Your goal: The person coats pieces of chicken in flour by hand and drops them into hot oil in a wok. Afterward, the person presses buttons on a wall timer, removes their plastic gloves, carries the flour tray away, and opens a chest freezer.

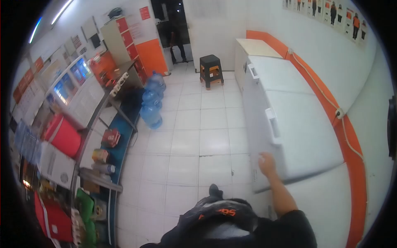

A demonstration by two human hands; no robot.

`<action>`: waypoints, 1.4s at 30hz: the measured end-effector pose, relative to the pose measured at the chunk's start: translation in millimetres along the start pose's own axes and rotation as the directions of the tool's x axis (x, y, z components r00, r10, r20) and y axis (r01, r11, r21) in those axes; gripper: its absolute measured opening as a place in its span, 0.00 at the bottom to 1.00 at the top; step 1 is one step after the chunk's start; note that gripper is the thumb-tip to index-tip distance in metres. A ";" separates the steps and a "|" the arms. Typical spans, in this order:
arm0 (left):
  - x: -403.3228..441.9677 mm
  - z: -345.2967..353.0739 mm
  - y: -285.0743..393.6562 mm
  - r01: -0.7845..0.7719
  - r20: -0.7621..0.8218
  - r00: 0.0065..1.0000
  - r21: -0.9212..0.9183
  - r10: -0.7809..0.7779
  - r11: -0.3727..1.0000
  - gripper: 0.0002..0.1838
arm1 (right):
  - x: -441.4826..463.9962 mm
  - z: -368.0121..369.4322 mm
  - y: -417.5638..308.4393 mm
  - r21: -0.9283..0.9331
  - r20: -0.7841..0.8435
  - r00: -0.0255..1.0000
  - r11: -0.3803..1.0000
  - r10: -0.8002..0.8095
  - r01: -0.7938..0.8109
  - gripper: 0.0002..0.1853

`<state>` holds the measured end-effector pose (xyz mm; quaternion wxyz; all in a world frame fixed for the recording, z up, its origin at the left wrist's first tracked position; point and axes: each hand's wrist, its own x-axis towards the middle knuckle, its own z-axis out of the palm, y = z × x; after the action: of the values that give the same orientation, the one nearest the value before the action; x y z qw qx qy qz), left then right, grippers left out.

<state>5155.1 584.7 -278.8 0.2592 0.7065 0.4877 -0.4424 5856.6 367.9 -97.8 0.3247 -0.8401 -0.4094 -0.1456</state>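
My right hand (267, 163) is at the right of centre, in front of the side of a white chest freezer (300, 120), below its white handle (273, 126). Its fingers are curled, and whether they hold anything is too small to tell. The freezer lid is down. Another white lid (318, 202) lies nearer, beside my right arm. My left hand does not show. A dark garment with orange lettering (225, 212) covers my front at the bottom.
A black stool (211, 70) stands near the doorway, where a person's legs (178, 51) show. Blue water bottles (151, 115) line the left side by a shelf unit (99, 175). A red bucket (63, 135) sits on top. White floor tiles (184, 140) run between.
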 end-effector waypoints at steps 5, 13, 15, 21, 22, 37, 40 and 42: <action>158.8 -219.9 62.8 -0.051 -0.153 0.983 0.281 0.097 0.958 0.19 | 95.2 5.5 58.3 0.066 0.018 0.944 0.942 0.330 -0.330 0.12; 81.5 -680.6 341.4 -0.620 -0.887 0.437 -0.177 0.148 0.765 0.12 | 273.2 32.6 221.7 -0.124 -0.271 0.869 0.880 0.414 -0.458 0.12; 99.7 -716.6 370.7 -0.587 -0.898 0.418 -0.153 0.135 0.795 0.11 | 350.5 60.5 258.8 -0.147 -0.281 0.898 0.910 0.338 -0.388 0.11; 243.5 -641.3 332.9 -0.290 -0.695 0.702 -0.482 -0.159 0.827 0.13 | 591.5 218.0 314.4 -0.132 -0.141 0.970 0.967 0.199 -0.217 0.09; 262.1 -612.5 320.1 -0.144 -0.660 0.734 -0.385 -0.162 0.912 0.14 | 620.2 228.6 303.3 -0.234 0.010 0.981 0.955 0.192 -0.184 0.09; 493.6 -966.3 542.1 -0.485 -0.761 0.580 -0.039 0.289 0.874 0.16 | 743.7 291.9 306.0 -0.727 0.275 0.821 0.667 0.500 -0.162 0.27; 437.3 -1114.9 656.4 -0.589 -0.789 0.522 -0.058 0.324 0.806 0.13 | 811.3 187.2 272.0 -0.728 0.231 0.783 0.636 0.578 -0.255 0.28; 455.6 -1164.5 686.0 -0.725 -0.790 0.520 -0.207 0.325 0.657 0.12 | 852.3 112.0 261.0 -0.775 0.101 0.794 0.547 0.599 -0.315 0.28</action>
<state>6279.2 1455.9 -171.4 0.3616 0.8367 0.3965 0.1094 6589.0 829.6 142.4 -0.0873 -0.9864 -0.1305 -0.0492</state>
